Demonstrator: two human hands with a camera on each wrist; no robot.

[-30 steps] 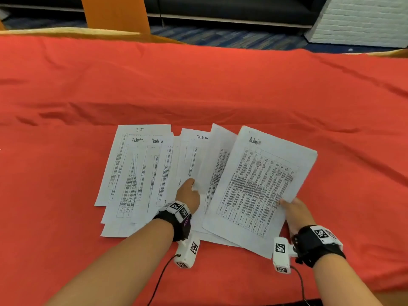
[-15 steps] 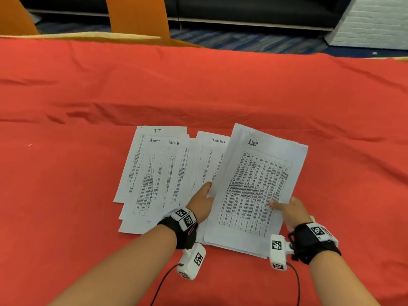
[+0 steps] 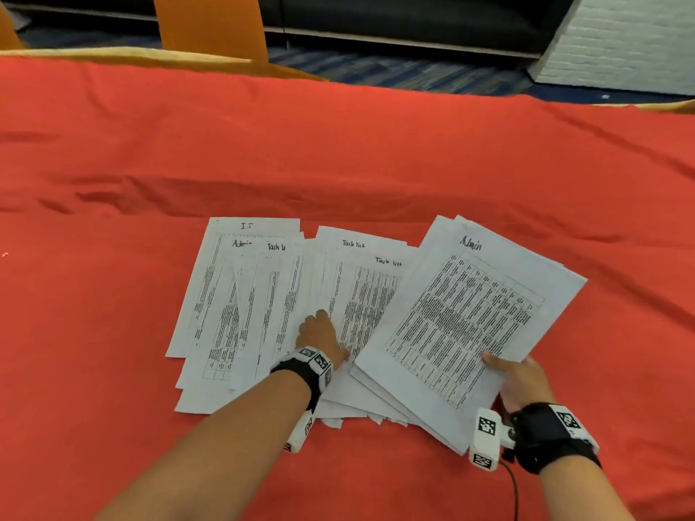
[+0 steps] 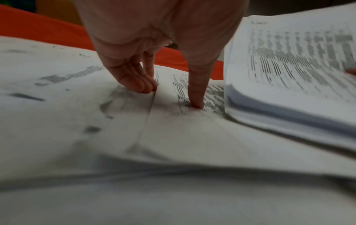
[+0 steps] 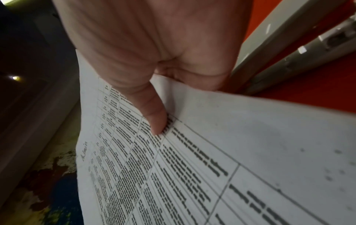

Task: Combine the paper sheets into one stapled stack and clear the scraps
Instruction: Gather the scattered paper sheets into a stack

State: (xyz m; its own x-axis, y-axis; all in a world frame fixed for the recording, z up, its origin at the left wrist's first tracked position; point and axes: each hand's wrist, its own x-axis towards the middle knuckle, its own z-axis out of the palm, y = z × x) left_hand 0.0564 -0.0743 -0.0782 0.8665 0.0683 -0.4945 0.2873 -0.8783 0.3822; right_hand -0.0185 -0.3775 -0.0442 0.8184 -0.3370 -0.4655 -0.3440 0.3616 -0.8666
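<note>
Several printed paper sheets (image 3: 263, 306) lie fanned out on the red tablecloth (image 3: 338, 159), with headings such as "IT", "Admin" and "Task list". My left hand (image 3: 319, 330) rests on the middle of the fan, its fingertips (image 4: 146, 87) and thumb (image 4: 196, 102) pressing down on two overlapping sheets. My right hand (image 3: 517, 376) grips a thicker stack (image 3: 462, 314) topped by an "Admin" sheet, held tilted at the right of the fan. The thumb (image 5: 156, 120) lies on top of that stack (image 5: 192, 167) and the fingers are hidden beneath. Small torn scraps (image 3: 334, 423) lie at the fan's near edge.
The cloth has wrinkles across the far half. An orange chair back (image 3: 210, 24) stands beyond the table's far edge, and a white brick wall (image 3: 620, 39) at the far right. A tiny white speck (image 3: 4, 254) lies on the cloth at far left.
My right hand has swung the "Admin" stack to the right, uncovering another "Task list" sheet. My left hand has left the stack's edge and now presses on the spread sheets.
</note>
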